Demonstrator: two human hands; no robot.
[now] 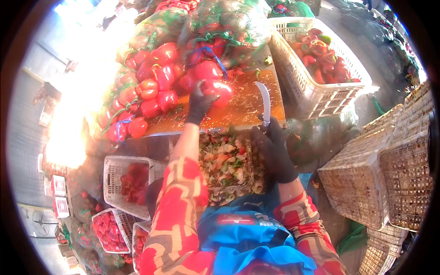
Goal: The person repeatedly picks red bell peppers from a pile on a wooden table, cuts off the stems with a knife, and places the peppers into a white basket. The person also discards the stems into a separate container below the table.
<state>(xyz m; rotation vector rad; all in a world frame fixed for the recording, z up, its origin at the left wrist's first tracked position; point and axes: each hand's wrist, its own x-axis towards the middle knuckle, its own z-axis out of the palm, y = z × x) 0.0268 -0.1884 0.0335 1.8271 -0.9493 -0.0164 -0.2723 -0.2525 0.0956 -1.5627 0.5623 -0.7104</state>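
Observation:
My left hand, in a dark glove, has its fingers on a shiny red bell pepper over the orange cutting board. Just left of it lies a pile of whole red bell peppers, with more in green mesh sacks behind. My right hand, gloved too, grips a knife with a curved blade that points away from me, at the board's right front corner. Pale seeds are strewn over the board. Below its front edge, between my arms, is a crate of pepper cores and trimmings.
A white plastic crate of cut red peppers stands right of the board. Stacked dirty crates rise at the far right. On the left are a white crate and others with red peppers. Full mesh sacks block the back.

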